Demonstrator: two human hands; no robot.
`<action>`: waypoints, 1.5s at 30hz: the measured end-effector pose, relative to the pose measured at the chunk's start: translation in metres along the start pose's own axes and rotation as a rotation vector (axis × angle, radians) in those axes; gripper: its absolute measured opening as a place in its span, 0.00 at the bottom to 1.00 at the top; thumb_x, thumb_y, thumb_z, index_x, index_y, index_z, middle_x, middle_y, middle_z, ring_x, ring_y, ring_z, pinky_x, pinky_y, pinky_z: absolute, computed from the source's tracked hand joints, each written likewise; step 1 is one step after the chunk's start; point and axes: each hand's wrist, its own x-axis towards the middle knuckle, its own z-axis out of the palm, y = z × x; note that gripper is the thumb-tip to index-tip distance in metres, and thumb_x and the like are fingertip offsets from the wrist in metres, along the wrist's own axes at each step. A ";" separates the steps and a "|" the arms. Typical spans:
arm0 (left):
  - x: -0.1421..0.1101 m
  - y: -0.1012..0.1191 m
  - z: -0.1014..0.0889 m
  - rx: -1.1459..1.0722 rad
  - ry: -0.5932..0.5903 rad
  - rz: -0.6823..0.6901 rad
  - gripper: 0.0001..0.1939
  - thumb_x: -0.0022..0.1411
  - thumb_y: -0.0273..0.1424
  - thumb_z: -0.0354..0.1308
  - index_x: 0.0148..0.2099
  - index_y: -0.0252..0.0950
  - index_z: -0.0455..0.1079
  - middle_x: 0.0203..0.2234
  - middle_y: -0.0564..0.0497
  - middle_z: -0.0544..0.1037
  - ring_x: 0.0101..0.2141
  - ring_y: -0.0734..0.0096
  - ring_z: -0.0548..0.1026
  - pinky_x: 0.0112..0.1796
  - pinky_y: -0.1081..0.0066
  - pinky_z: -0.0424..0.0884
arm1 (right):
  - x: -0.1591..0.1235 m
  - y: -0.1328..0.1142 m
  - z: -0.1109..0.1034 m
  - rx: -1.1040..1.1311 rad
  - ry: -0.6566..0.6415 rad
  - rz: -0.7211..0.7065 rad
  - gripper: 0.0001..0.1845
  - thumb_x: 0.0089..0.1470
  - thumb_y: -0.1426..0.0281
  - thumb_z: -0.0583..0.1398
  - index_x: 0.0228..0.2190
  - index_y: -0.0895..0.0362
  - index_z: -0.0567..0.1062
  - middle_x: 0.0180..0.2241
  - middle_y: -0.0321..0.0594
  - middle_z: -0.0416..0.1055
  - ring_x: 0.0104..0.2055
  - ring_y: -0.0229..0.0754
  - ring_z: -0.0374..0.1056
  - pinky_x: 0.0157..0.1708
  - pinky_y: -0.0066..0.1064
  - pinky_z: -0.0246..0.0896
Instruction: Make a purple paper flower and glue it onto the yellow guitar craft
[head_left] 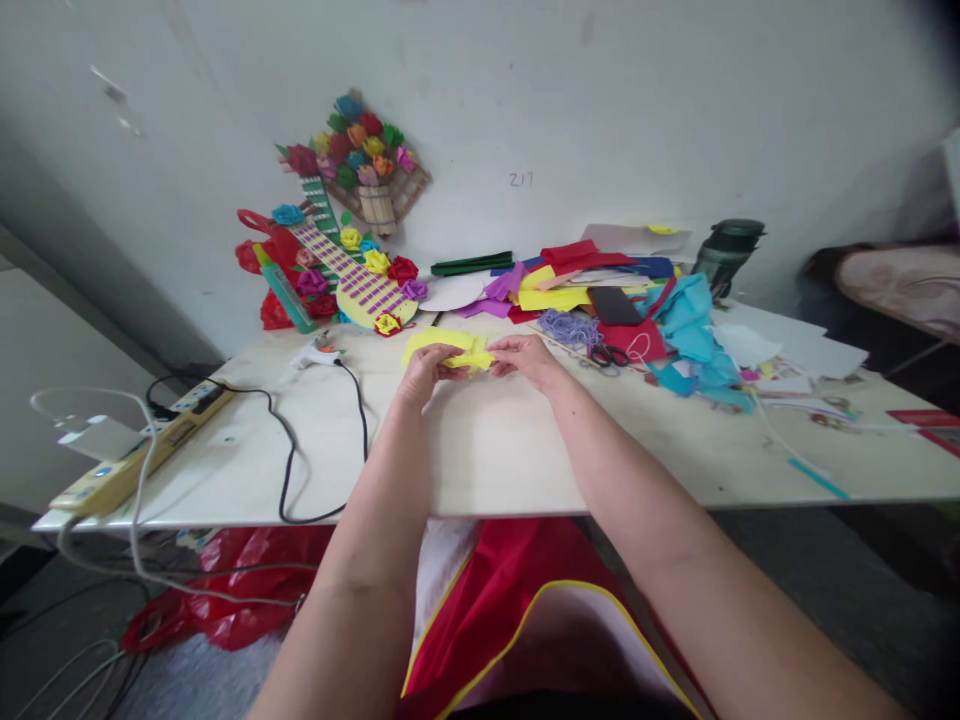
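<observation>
Between my two hands stretches a strip of yellow crepe paper (473,358), held just above the white table (495,450). My left hand (433,368) pinches its left end, fingers closed. The right end is pinched by my right hand (523,358), thumb and fingers together. Another yellow piece of paper (420,342) shows behind my left hand; I cannot tell whether it joins the strip. A white glue gun (315,354) lies to the left, its black cord running down the table.
Paper flowers decorate a guitar-shaped craft (360,275) at the back. Right of my hands are black scissors (609,355), purple yarn (568,328), a phone (615,306), blue crepe paper (686,325) and a dark bottle (729,255). A power strip (161,440) lies along the left edge.
</observation>
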 end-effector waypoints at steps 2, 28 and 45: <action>-0.001 0.000 0.000 0.075 -0.001 0.005 0.17 0.47 0.40 0.61 0.31 0.29 0.71 0.16 0.48 0.74 0.16 0.72 0.70 0.22 0.72 0.67 | 0.001 0.002 0.000 -0.011 -0.018 -0.014 0.06 0.40 0.77 0.67 0.25 0.63 0.76 0.14 0.36 0.71 0.16 0.35 0.68 0.20 0.25 0.68; 0.007 -0.003 -0.009 0.113 0.284 0.103 0.20 0.45 0.38 0.63 0.39 0.31 0.68 0.16 0.54 0.72 0.16 0.80 0.64 0.20 0.76 0.59 | 0.003 0.001 -0.009 -0.013 0.002 -0.092 0.11 0.36 0.72 0.68 0.28 0.62 0.77 0.16 0.36 0.72 0.17 0.35 0.68 0.21 0.26 0.67; -0.005 0.002 0.016 0.644 -0.110 0.009 0.26 0.46 0.51 0.60 0.16 0.35 0.56 0.09 0.58 0.54 0.14 0.82 0.50 0.17 0.74 0.44 | 0.000 0.007 0.005 -0.132 -0.187 0.014 0.08 0.44 0.72 0.65 0.30 0.61 0.74 0.17 0.37 0.73 0.15 0.34 0.67 0.18 0.24 0.64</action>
